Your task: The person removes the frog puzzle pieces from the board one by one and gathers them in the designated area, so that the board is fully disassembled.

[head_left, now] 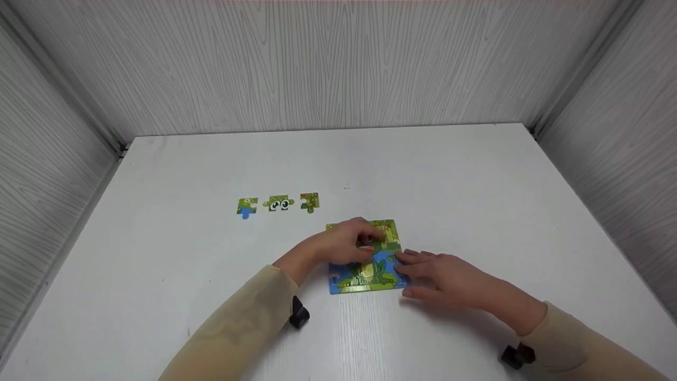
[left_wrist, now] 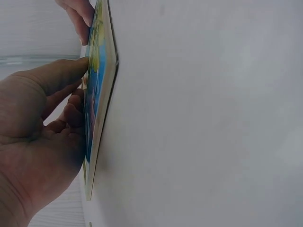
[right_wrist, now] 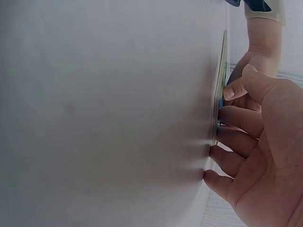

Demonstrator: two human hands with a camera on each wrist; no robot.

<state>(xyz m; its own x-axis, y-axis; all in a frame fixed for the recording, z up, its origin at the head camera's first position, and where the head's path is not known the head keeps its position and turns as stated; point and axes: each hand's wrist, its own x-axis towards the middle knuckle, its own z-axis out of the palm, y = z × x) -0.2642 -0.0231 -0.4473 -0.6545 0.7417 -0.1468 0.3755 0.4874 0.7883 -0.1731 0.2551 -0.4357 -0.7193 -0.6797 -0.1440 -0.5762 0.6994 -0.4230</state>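
Observation:
A square frog jigsaw puzzle (head_left: 370, 275) lies flat on the white table. My left hand (head_left: 346, 243) reaches over its upper left part, with thumb and fingers bent down onto the picture. Between thumb and index shows an orange-red patch of the picture; whether the fingers pinch a piece there is hidden. In the left wrist view, the left thumb (left_wrist: 66, 73) touches the puzzle's face (left_wrist: 97, 71). My right hand (head_left: 449, 278) rests at the puzzle's right edge, its fingers extended, some fingertips on the board and others on the table.
Three loose puzzle pieces lie in a row behind and left of the board: a green and blue piece (head_left: 247, 207), a piece with two eyes (head_left: 278, 203) and a green piece (head_left: 310, 202). Pale wood-grain panels (head_left: 328, 63) wall the table (head_left: 449, 174) at the back and sides.

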